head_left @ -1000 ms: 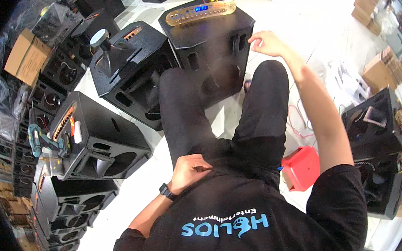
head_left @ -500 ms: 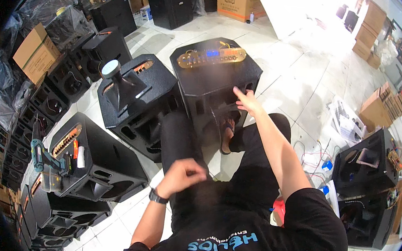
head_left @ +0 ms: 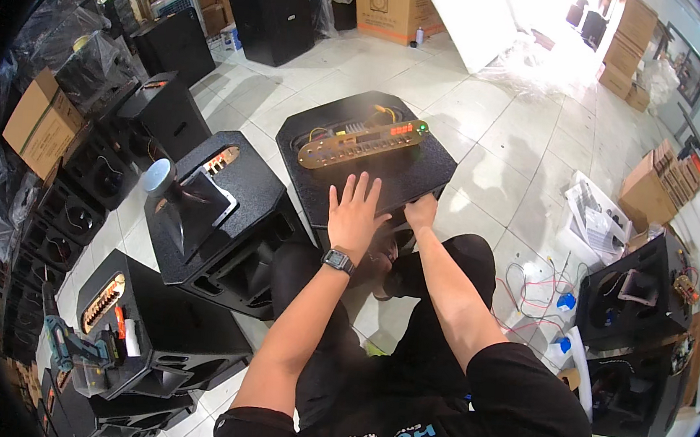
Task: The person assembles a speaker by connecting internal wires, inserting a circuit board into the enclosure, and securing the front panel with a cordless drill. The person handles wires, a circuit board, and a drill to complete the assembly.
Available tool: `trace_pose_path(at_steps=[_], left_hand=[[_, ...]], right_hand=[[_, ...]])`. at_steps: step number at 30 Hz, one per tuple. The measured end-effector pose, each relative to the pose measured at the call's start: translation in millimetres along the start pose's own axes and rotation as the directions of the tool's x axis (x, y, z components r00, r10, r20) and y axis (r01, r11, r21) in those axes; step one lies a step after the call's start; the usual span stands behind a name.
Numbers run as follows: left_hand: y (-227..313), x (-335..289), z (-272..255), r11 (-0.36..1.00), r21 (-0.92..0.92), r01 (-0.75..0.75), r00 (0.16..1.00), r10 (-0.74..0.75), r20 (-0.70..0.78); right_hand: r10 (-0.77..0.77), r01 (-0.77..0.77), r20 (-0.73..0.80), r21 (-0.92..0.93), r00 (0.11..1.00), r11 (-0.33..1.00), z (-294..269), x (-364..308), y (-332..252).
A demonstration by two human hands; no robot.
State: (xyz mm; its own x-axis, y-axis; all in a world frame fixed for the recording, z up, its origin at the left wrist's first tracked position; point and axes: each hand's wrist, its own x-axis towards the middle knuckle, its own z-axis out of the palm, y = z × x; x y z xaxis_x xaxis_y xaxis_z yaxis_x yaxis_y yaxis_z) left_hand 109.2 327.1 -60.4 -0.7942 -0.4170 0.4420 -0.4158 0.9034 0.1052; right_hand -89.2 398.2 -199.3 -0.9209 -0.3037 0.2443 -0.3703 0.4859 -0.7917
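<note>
A black speaker cabinet (head_left: 388,172) stands upright between and beyond my knees. On its top lies a long gold control panel (head_left: 365,146) with rounded ends, knobs, a lit red display and a green light. Cables (head_left: 325,132) lie behind the panel, partly hidden by it. Spread fingers of my left hand (head_left: 353,217) reach flat over the near part of the cabinet's top, short of the panel. At the cabinet's near right edge, my right hand (head_left: 420,213) is closed on the cabinet, its fingertips out of sight.
A second cabinet (head_left: 261,176) with a horn driver (head_left: 174,210) on it stands to the left. Nearer, a cordless drill (head_left: 72,343) rests by another cabinet (head_left: 180,316). Loose wires (head_left: 528,299) and open cabinets (head_left: 630,283) are on the right; cartons (head_left: 392,3) stand behind.
My left hand has moved forward from my lap to the cabinet, fingers spread. My right hand has closed at its edge. The panel's display has gone from blue to red, and the view has shifted.
</note>
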Motion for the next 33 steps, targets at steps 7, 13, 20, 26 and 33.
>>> trace_pose_path(at_steps=[7,13,20,26,33], left_hand=[[1.5,27.5,-45.4,0.961,-0.267,-0.078,0.943,-0.016,-0.333],[-12.8,-16.4,-31.1,0.991,-0.128,-0.031,0.999,0.027,-0.039],[4.0,-28.5,-8.1,0.988,-0.119,-0.104,0.979,0.080,-0.186],[18.5,-59.0,-15.5,0.983,-0.103,-0.155,0.976,0.136,-0.169],[23.0,-90.5,-14.5,0.987,-0.091,-0.135,0.968,0.112,-0.224]], right_hand=[[-0.175,0.190,-0.093,0.182,0.980,0.965,-3.1,23.1,18.2],[-0.024,0.019,0.031,0.155,0.999,0.988,2.5,1.1,1.0],[-0.184,0.206,-0.109,0.248,0.977,0.947,-13.6,13.0,26.0],[-0.167,0.176,-0.057,0.260,0.984,0.949,-33.3,-9.5,31.9],[-0.087,0.087,-0.030,0.601,0.996,0.794,-31.3,-46.6,18.5]])
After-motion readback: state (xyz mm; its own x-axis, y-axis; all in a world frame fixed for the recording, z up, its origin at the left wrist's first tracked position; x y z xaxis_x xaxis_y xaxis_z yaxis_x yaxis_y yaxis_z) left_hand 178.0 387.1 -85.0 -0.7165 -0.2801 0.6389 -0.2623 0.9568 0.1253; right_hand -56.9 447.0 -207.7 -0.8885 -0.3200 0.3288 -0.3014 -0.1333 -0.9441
